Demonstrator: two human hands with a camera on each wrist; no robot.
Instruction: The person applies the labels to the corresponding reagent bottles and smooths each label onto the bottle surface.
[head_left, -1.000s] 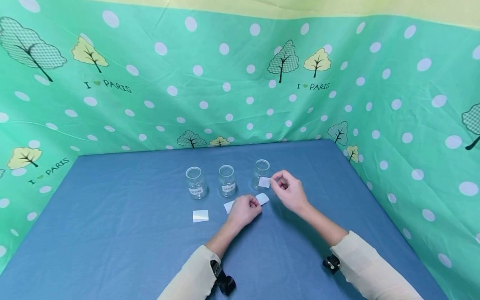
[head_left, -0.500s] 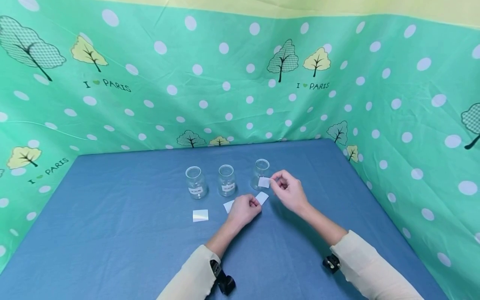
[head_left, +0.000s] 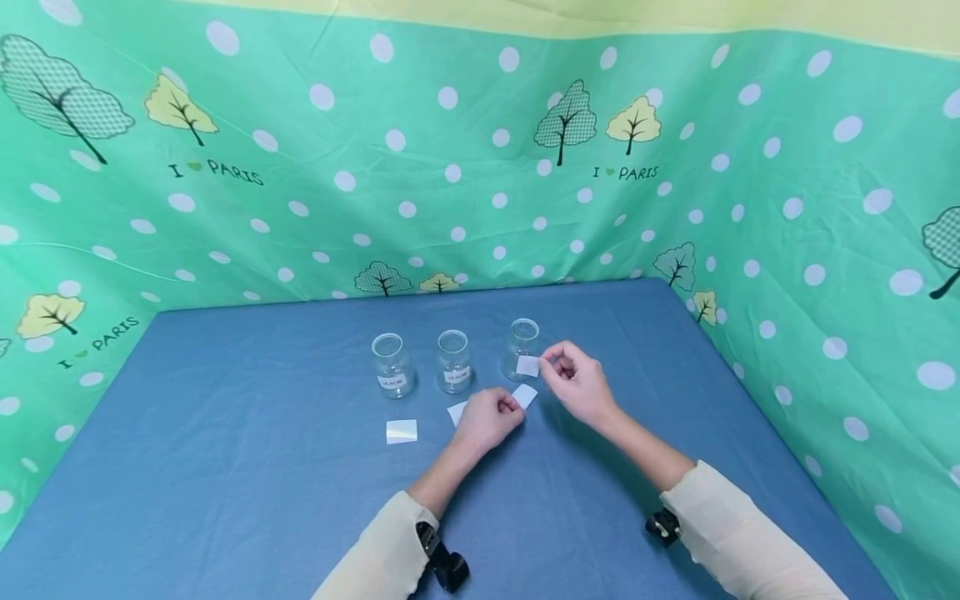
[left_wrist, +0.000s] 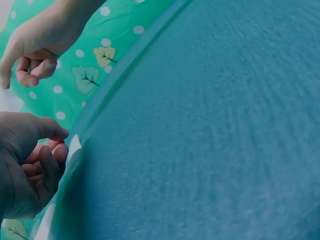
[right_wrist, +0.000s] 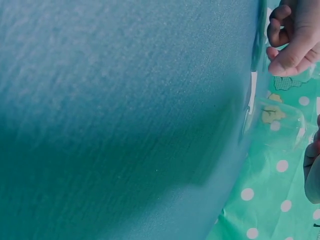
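Three clear glass jars stand in a row in the head view. The left jar (head_left: 392, 367) and middle jar (head_left: 453, 362) carry white labels with small dark print. My right hand (head_left: 579, 385) pinches a white label (head_left: 528, 365) by its right edge, in front of the right jar (head_left: 522, 337); whether it touches the glass I cannot tell. Nearer me, my left hand (head_left: 491, 418) pinches a white paper piece (head_left: 524, 395) low over the table. Another white paper end (head_left: 457, 412) shows beyond that hand; whether both are one strip is hidden.
A white rectangular paper (head_left: 401, 431) lies on the blue-covered table (head_left: 285, 467), in front of the left jar. Green dotted cloth (head_left: 450, 208) hangs behind the table and along its right side. Black wrist mounts (head_left: 447, 567) sit at both sleeves.
Both hands have stayed nearly in place. The paper end by my left fingers looked curled and wider a second ago; now it looks flatter and narrower.
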